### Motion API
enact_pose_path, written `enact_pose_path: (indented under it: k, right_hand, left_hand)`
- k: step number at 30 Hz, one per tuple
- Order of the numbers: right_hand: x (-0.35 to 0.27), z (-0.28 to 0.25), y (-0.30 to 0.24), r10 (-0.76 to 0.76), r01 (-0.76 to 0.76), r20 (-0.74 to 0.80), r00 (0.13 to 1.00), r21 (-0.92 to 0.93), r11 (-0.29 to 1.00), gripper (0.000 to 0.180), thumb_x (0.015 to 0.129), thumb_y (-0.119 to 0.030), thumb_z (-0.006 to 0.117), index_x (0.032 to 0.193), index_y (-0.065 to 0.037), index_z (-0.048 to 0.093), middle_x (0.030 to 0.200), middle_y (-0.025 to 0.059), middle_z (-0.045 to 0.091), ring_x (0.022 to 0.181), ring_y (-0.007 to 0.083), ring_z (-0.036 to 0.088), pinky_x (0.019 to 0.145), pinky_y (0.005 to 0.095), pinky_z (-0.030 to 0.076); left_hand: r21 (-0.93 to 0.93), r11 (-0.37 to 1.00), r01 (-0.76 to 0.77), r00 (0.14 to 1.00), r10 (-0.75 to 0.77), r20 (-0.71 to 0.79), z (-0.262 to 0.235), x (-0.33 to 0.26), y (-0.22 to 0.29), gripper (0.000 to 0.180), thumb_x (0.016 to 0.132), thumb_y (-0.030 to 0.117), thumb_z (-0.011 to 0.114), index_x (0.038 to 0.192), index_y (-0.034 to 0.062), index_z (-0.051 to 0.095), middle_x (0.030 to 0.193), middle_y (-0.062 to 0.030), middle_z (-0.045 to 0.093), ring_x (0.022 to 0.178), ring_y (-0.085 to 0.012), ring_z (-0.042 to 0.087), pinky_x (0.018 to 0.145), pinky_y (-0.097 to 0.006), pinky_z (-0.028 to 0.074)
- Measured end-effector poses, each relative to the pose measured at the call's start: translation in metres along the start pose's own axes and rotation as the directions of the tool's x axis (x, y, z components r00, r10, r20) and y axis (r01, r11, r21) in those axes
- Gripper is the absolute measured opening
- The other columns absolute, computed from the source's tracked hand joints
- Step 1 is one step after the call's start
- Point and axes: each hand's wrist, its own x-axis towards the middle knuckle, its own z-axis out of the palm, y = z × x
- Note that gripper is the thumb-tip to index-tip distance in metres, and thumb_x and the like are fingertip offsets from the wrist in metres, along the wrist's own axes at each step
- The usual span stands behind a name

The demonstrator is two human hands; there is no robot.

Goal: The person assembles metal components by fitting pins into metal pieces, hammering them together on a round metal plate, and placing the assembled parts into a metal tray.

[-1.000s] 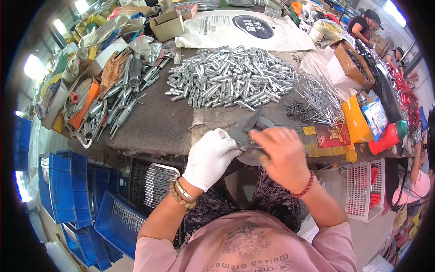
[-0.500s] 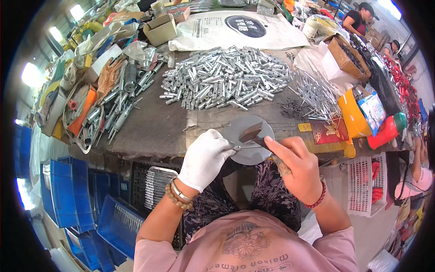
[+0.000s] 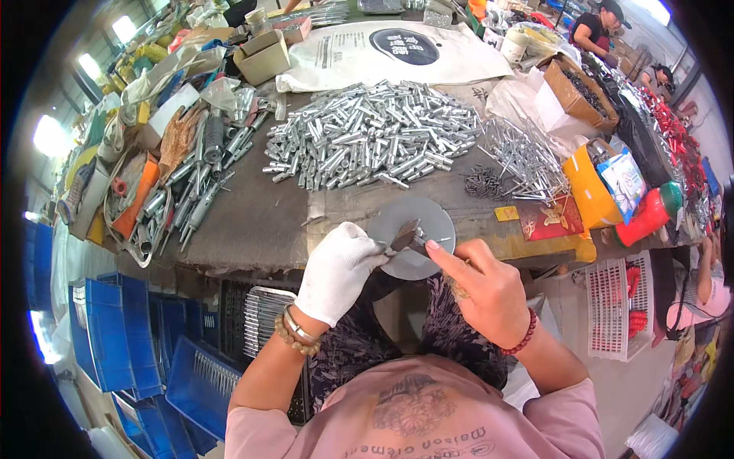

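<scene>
Here, left hand [image 3: 334, 269] pinching crosswise rod [image 3: 443, 240], pointing rightward, right hand [image 3: 491, 294] gripping hammer [image 3: 404, 236]

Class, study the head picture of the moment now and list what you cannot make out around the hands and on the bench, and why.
- Head view: the middle of the thin metal rod, hidden by the hammer.
- Head view: most of the hammer's handle, covered by the right hand.
- Head view: the left hand's bare skin, under its white glove.
- Head view: small dark pieces, too tiny and tangled to distinguish.
</scene>
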Motion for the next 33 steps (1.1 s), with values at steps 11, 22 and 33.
enact_pose_path:
  k: [11, 22, 33]
  right_hand:
    - [0.029, -0.006, 0.056, 0.190, -0.216, 0.125, 0.974, 0.250, 0.944, 0.053, 0.080, 0.008, 0.069, 0.129, -0.010, 0.074, 0.104, 0.0137, 0.065, 0.094, 0.0350, 0.065, 0.081, 0.0397, 0.054]
    - [0.015, 0.059, 0.034, -0.048, 0.046, -0.023, 0.999, -0.054, 0.997, 0.015, 0.083, -0.009, 0.068, 0.096, -0.005, 0.061, 0.098, 0.0124, 0.060, 0.094, 0.0341, 0.063, 0.078, 0.0442, 0.053]
    - [0.011, 0.059, 0.042, -0.136, 0.122, -0.098, 0.986, -0.138, 0.983, 0.013, 0.085, -0.013, 0.063, 0.096, -0.006, 0.063, 0.098, 0.0081, 0.059, 0.097, 0.0275, 0.059, 0.083, 0.0399, 0.048]
  left_hand:
    - [0.199, 0.957, -0.211, 0.976, 0.197, 0.088, -0.008, 0.003, 0.002, 0.037, 0.083, 0.008, 0.082, 0.120, 0.0128, 0.079, 0.089, -0.0088, 0.064, 0.083, -0.0283, 0.065, 0.074, -0.040, 0.054]
    - [0.139, 0.960, -0.244, 0.968, 0.250, -0.028, 0.002, -0.009, -0.028, 0.045, 0.074, -0.014, 0.076, 0.114, 0.0057, 0.079, 0.092, -0.0095, 0.058, 0.087, -0.0267, 0.062, 0.080, -0.037, 0.052]
    - [0.199, 0.889, -0.413, 0.908, 0.420, 0.007, 0.003, 0.003, -0.010, 0.041, 0.089, -0.005, 0.077, 0.127, 0.0097, 0.079, 0.096, -0.0118, 0.064, 0.091, -0.0297, 0.063, 0.084, -0.040, 0.053]
